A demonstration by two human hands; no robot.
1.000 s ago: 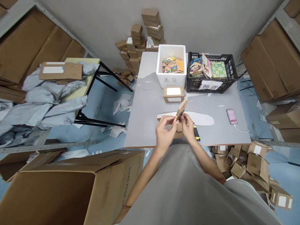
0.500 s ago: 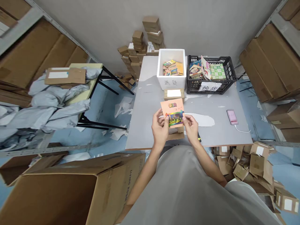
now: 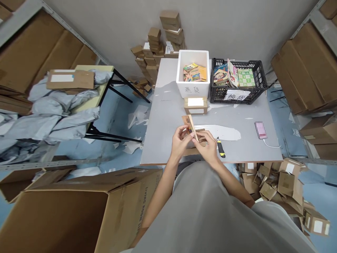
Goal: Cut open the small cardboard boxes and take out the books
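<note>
Between my two hands is a small booklet, turned so that its pale edge faces me. My left hand grips its left side and lower end. My right hand has its fingertips closed on the lower right of it. Under my hands lies an opened small cardboard box, mostly covered by them. Right of my right hand, a yellow and black utility knife rests on the grey table. Just beyond the booklet sits a closed small carton with a white label.
At the table's back stand a white foam box with booklets and a black crate of books. A phone on a cable lies at right. A large open carton stands at front left; wrapped parcels pile up beyond it.
The booklet has turned from showing its shiny cover to standing edge-on. My right hand has moved inward, nearer my left. The utility knife now shows fully.
</note>
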